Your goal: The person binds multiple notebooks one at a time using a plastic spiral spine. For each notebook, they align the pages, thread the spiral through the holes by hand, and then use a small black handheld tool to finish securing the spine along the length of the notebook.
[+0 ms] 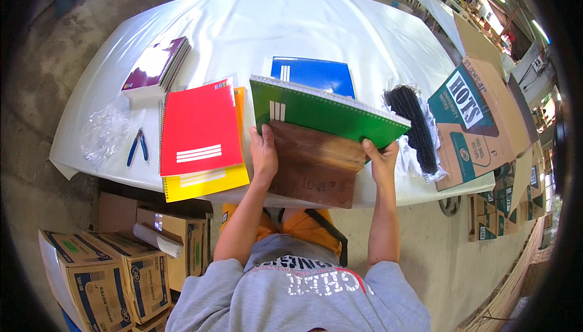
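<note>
Both hands hold a green-covered notebook, tilted over the table's near edge, with its white page edges and a row of small holes along the far long side. My left hand grips its near left corner, and my right hand pinches the near right part with the thumb on the cover. Beneath the notebook is a brown wooden board, partly hidden by it. Just beyond lies a blue notebook. To the right of my right hand, a bundle of black binding coils rests on white wrapping.
Left of me lie red and yellow notebooks, blue-handled cutters, a clear plastic bag and a stack of purple notebooks. An open carton stands at the right edge; more cartons sit on the floor at left.
</note>
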Tool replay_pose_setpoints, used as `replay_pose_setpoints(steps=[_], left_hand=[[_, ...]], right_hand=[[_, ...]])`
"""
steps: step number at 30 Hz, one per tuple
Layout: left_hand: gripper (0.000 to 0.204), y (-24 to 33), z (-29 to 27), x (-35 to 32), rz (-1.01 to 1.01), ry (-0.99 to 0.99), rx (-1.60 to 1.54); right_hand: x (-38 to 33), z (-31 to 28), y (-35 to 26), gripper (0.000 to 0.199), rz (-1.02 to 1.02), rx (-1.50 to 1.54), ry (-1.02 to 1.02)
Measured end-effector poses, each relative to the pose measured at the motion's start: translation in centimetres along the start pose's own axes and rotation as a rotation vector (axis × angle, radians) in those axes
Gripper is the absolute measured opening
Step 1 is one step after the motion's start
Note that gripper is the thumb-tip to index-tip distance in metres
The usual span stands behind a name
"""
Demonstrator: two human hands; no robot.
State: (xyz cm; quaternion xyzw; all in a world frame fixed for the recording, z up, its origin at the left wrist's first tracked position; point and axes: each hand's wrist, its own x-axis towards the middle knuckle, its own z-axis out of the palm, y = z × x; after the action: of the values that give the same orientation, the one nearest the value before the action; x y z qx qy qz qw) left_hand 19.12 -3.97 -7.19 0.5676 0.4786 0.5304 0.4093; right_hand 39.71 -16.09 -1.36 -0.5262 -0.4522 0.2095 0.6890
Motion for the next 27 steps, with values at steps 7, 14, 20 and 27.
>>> replay_pose_setpoints(steps=[7, 14, 20, 27], left_hand=[[0.061, -0.5, -1.0, 0.8, 0.112, 0.067, -0.236], [0.065, 13.1, -1.2, 3.9, 0.256, -0.002, -0.344], [0.04, 12.3, -0.6, 5.3, 0.045, -0.168, -0.378], [0.043, 9.4, -1.2, 4.2, 0.249, -0.139, -0.454]], right_hand=[[-1.2, -0.9, 1.5, 0.056, 0.107, 0.099, -0.046], [1.0, -0.4, -6.6, 0.089, -0.36, -0.229, 0.242], [1.3, 3.9, -12.0, 0.083, -0.707, -1.239, 0.04], [2.1, 5.2, -12.2, 0.085, -0.602, -1.293, -0.136]])
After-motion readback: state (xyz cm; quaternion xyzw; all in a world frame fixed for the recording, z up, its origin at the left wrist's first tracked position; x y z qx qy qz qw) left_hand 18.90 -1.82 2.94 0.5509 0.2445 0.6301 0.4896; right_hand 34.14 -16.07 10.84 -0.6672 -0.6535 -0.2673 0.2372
